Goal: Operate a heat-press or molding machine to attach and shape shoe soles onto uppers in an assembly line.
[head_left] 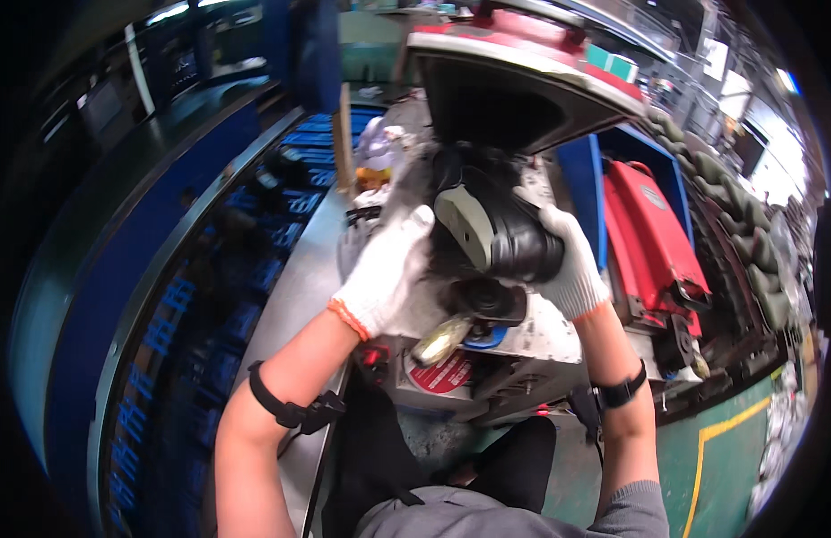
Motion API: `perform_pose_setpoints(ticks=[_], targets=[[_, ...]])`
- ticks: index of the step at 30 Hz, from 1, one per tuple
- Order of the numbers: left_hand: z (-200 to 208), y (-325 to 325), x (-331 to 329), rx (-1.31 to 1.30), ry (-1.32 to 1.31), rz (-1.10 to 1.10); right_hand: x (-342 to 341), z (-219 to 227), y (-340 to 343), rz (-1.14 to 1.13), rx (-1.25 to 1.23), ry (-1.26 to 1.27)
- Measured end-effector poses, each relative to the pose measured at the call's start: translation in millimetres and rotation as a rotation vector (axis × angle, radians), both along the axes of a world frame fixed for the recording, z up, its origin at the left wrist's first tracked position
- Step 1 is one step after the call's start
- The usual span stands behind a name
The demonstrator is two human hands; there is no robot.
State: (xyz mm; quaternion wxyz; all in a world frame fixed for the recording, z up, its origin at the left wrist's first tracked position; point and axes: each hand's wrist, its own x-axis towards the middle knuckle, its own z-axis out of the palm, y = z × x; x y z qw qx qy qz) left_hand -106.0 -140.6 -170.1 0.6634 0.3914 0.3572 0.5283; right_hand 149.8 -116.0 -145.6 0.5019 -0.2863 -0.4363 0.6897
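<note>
A black leather shoe upper [526,235] with a pale, flat, rounded face [465,224] hangs tilted in front of me; a small hole shows in that face. My right hand [572,264], in a white knit glove, grips its right side, with some fingers hidden behind the leather. On the other side, my left hand [388,269] wears a matching glove with an orange cuff. Motion blurs it, but thumb and fingers look spread, close to the shoe without visibly holding it. Just below the shoe is a dark machine part [487,299] with a shiny, yellowish piece [440,339] beside it.
A red-and-white machine head [523,67] with a dark underside overhangs the work spot. Right of it stand a blue bin [581,184] and a red machine housing [653,238]. A conveyor with blue racks [164,314] runs along the left behind a metal ledge [294,305].
</note>
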Motion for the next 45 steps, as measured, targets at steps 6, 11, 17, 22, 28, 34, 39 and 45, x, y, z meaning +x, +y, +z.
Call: perform_pose_setpoints(ticks=[6, 11, 17, 22, 28, 34, 39, 45], targets=[[-20.1, -91.4, -11.2, 0.055, -0.644, 0.083, -87.4, 4.7, -80.1, 0.275, 0.309, -0.195], [-50.7, -141.3, -84.2, -0.026, -0.743, 0.161, -90.9, -12.1, -79.2, 0.304, 0.842, -0.983], [-87.8, -137.1, -182.9, -0.227, -0.354, 0.781, -67.0, -54.3, -48.4, -0.28, 1.19, -1.304], [-159.8, -105.1, -296.2, -0.273, 0.052, 1.166, -77.9, -46.9, -52.5, -0.308, 1.27, -1.291], [-199.4, -103.5, -420.3, -0.434, 0.906, 1.121, -78.5, -49.8, -52.9, -0.31, 1.235, -1.235], [-212.3, -80.3, -432.5, -0.678, 1.242, 1.169, -79.9, -48.8, -54.4, -0.312, 1.201, -1.222], [-176.2, -90.4, -320.2, -0.37, 1.832, 1.004, -82.9, -49.4, -54.0, -0.322, 1.237, -1.224], [-165.5, -102.1, -225.1, -0.167, 1.725, 0.433, -77.0, -53.4, -50.3, -0.36, 1.251, -1.184]])
